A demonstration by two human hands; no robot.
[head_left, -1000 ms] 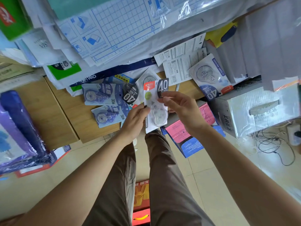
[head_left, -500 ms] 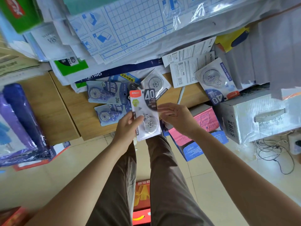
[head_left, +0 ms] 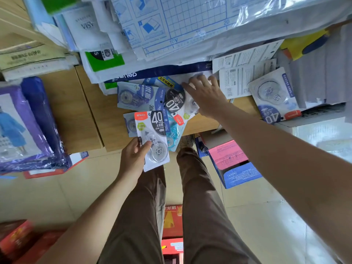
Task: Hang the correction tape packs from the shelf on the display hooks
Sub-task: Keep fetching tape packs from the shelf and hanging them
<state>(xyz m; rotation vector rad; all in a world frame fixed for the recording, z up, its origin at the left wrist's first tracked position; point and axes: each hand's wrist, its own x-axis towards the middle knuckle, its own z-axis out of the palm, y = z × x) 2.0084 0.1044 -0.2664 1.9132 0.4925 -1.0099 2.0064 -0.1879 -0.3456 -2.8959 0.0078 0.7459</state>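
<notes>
Down below, the left hand [head_left: 133, 157] grips a white correction tape pack [head_left: 155, 141] near its lower end, thumb across the front, at the front edge of the wooden shelf [head_left: 99, 115]. The right hand [head_left: 206, 96], fingers spread and straight, rests on loose packs [head_left: 174, 103] piled on that shelf.

Saw clear, glossy plastic blister over printed card on the correction tape pack [head_left: 156, 130]. Noted matt, pale wood-grain surface on the shelf [head_left: 106, 121]. Found shiny, crinkled plastic film over the grid sheets [head_left: 190, 21] and the purple packet [head_left: 38, 121]. Read matt brown cloth in the trousers [head_left: 141, 216], smooth sheen on the floor tiles [head_left: 57, 197].
</notes>
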